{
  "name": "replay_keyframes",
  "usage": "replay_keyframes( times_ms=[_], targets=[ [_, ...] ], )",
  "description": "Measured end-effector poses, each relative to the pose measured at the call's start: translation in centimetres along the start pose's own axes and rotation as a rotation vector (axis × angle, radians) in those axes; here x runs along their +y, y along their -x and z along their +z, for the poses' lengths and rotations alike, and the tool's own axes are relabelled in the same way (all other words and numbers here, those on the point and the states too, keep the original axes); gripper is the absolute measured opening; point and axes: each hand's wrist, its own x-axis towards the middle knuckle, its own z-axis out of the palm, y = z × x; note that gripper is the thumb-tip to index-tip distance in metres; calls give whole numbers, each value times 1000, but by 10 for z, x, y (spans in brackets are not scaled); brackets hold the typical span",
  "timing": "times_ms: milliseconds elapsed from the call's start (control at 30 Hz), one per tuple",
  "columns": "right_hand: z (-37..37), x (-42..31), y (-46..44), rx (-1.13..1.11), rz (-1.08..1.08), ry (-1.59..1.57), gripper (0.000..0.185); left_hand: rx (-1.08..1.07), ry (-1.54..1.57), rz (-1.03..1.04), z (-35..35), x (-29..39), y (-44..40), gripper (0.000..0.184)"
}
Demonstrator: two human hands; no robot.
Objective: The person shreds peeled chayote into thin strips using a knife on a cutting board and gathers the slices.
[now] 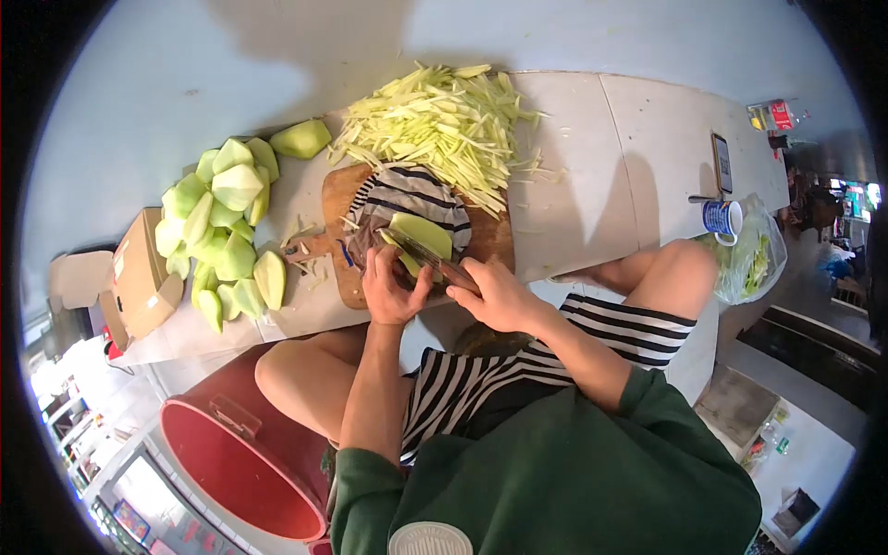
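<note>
My right hand (499, 296) is closed around the handle of a knife (433, 257), whose blade points up and left. The blade lies against a pale green peeled fruit piece (424, 231) that looks like green mango. My left hand (393, 289) is beside the blade, its fingers bent against a piece of the fruit, partly hidden by the knife. Under them is a black-and-white striped cloth (398, 192) on a wooden cutting board (490, 248). A large heap of thin pale green strips (444, 125) lies behind the board.
Several peeled green pieces (222, 217) are piled to the left, near a cardboard box (146, 277). A red bucket (250, 453) stands below left. On the right are a blue-and-white mug (720, 218), a phone (721, 162), a plastic bag (754, 264) and a bottle (777, 115).
</note>
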Motion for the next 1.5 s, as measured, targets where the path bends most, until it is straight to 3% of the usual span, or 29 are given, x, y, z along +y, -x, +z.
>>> replay_keyframes(
  times_ms=[333,467,567,633,767,833,933,1000,1067,1133,1267,1433,1500],
  targets=[
    [-5,0,5,-45,76,-5,34,38,5,-56,0,4,0,49],
    [-11,0,8,2,9,-13,36,57,37,-119,0,5,3,47],
    [-29,-12,11,11,68,-137,37,108,55,-135,3,8,2,46],
    [-33,-11,14,57,33,-129,37,179,227,-458,4,20,2,43],
    [-47,-11,25,94,78,-245,35,248,124,-459,-4,38,-2,40],
    [-48,-2,35,124,93,-251,34,249,-112,-248,-11,54,-10,38],
    [-48,19,49,190,66,-180,33,145,-220,-109,-12,77,-18,37],
    [-48,21,62,158,248,-380,34,61,-238,-121,-1,80,-21,38],
    [-44,32,68,188,206,-396,34,-2,-401,20,15,78,-23,41],
    [-44,39,71,216,164,-411,34,-32,-457,23,28,75,-26,43],
    [-50,39,72,232,166,-413,33,-225,-415,-168,29,84,-32,55],
    [-52,46,74,271,169,-420,34,-235,-651,161,16,89,-45,72],
    [-51,48,73,282,176,-410,35,-271,-627,169,20,77,-47,70]
  ],
)
